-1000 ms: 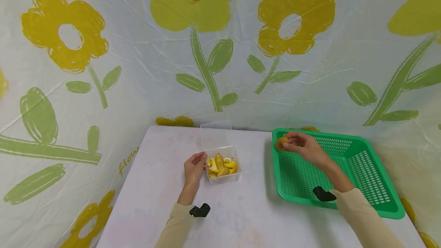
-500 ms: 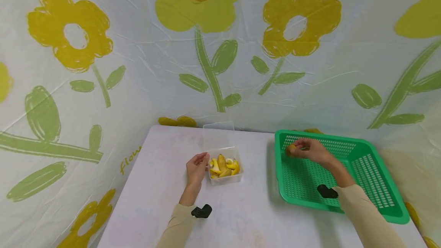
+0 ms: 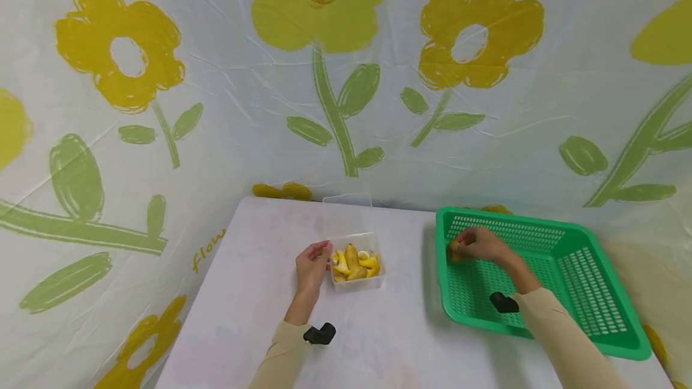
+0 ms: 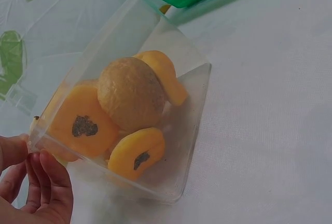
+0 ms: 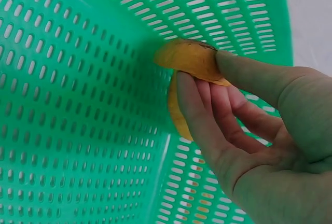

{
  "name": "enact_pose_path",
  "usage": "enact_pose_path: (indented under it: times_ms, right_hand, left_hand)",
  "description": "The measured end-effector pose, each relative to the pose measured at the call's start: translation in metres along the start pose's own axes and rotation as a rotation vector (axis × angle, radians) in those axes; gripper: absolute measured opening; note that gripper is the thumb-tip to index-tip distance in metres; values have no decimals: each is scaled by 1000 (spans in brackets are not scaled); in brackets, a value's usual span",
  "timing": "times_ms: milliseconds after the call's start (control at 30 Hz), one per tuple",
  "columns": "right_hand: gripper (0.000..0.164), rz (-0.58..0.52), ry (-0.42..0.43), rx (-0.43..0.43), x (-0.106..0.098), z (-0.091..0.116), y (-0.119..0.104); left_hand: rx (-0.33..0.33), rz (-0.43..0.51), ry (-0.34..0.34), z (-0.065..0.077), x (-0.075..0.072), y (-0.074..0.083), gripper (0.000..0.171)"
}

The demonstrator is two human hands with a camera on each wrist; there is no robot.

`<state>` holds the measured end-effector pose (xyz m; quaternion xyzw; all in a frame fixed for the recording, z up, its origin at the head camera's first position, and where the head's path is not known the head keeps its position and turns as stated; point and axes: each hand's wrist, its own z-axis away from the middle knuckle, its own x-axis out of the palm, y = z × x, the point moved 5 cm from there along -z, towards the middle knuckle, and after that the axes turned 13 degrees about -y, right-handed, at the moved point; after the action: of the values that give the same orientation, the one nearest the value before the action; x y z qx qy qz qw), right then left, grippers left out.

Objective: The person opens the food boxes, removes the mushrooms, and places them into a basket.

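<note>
In the head view my left hand is at the left side of a clear plastic box. Its thumb and fingers pinch the box's rim, as the left wrist view shows. Inside lie several yellow pieces, two with grey patches, and a rounded brownish piece. Over the far left corner of a green basket, my right hand reaches down inside the wall. Its thumb and index finger pinch a curved yellow-brown piece. More yellow shows just below the index finger.
The box's clear lid stands open behind it. A flower-printed cloth hangs close behind the table. The basket takes up the table's right side, with raised slotted walls.
My right hand has lowered the yellow-brown piece from above the basket's rim to inside its far left corner. The left hand still holds the box, and the head view has shifted slightly.
</note>
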<state>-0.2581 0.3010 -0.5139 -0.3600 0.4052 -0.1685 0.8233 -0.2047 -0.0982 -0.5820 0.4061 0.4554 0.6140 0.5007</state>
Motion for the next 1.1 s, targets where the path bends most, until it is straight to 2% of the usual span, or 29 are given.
enact_pose_path:
  times_ms: [133,333,567,700,867,1100]
  right_hand:
    - [29,-5,-20,3,6,-2,-2]
    - [31,-84,-28,1,9,-4,3]
    - [28,34,73,-67,5,1,-5]
    - [26,85,143,-78,2,3,-15]
    - [27,53,195,-127,-1,6,-34]
    - [29,-29,212,-175,2,2,-56]
  left_hand:
    - [-2,4,-5,1,-2,0,24]
    - [58,51,-23,1,0,0,23]
    - [58,27,-15,2,-1,1,27]
    - [41,17,-10,2,-2,2,27]
    - [27,8,-9,2,0,3,25]
    - [14,-8,3,1,2,2,25]
